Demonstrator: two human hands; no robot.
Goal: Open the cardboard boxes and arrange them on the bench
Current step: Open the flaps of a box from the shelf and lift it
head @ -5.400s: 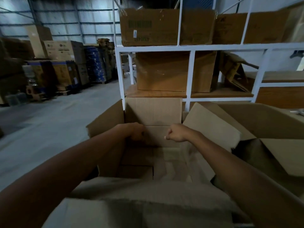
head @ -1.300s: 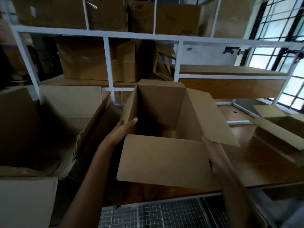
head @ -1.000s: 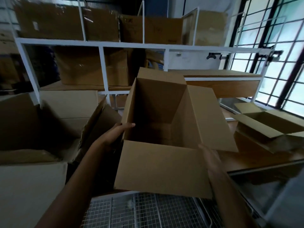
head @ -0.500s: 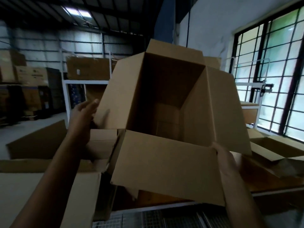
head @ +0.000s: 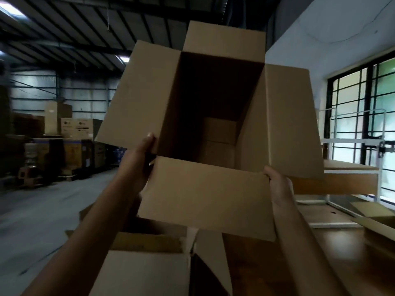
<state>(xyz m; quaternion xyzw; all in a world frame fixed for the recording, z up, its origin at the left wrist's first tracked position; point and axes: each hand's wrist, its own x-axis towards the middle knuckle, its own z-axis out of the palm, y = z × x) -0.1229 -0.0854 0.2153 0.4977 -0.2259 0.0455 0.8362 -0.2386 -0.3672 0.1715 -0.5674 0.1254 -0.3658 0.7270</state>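
Observation:
I hold an opened cardboard box (head: 205,193) up in the air, its mouth tilted toward me and all its flaps spread. My left hand (head: 139,159) grips its left corner where the left flap meets the near flap. My right hand (head: 277,184) holds the right edge of the near flap. The box's inside is dark and empty. Below it the wooden bench (head: 320,263) shows at the lower right. Another open box (head: 149,270) sits under my left arm.
A further open box (head: 376,223) lies on the bench at the far right. A white metal frame with wooden shelves (head: 350,169) stands by the barred window. Stacked cartons (head: 70,129) line the warehouse floor at the left.
The box has been lifted off the bench and raised higher, tipping its mouth toward me. My view has swung up and left, away from the shelving.

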